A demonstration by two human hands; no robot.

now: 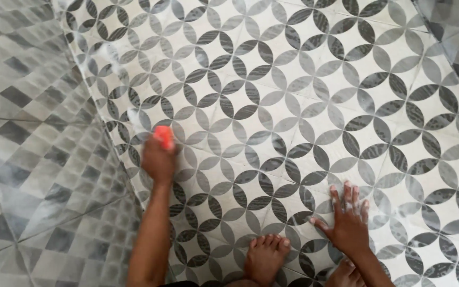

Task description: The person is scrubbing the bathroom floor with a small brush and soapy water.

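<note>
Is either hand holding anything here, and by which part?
The left hand grips a small orange-red object; only its top shows, so its kind and the gripped part cannot be told. The right hand lies flat on the patterned floor, holding nothing.

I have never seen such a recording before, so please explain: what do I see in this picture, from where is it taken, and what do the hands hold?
There is no machine here. A person wears one camera on the head, and it looks down at that person's own bare hands. The left hand grips a small orange-red object, too blurred to identify, near the foot of a tiled wall. The right hand lies flat, fingers spread, on the patterned tiled floor, holding nothing. A bare foot shows at the lower edge. Pale streaks, perhaps foam, lie on the tiles.
</note>
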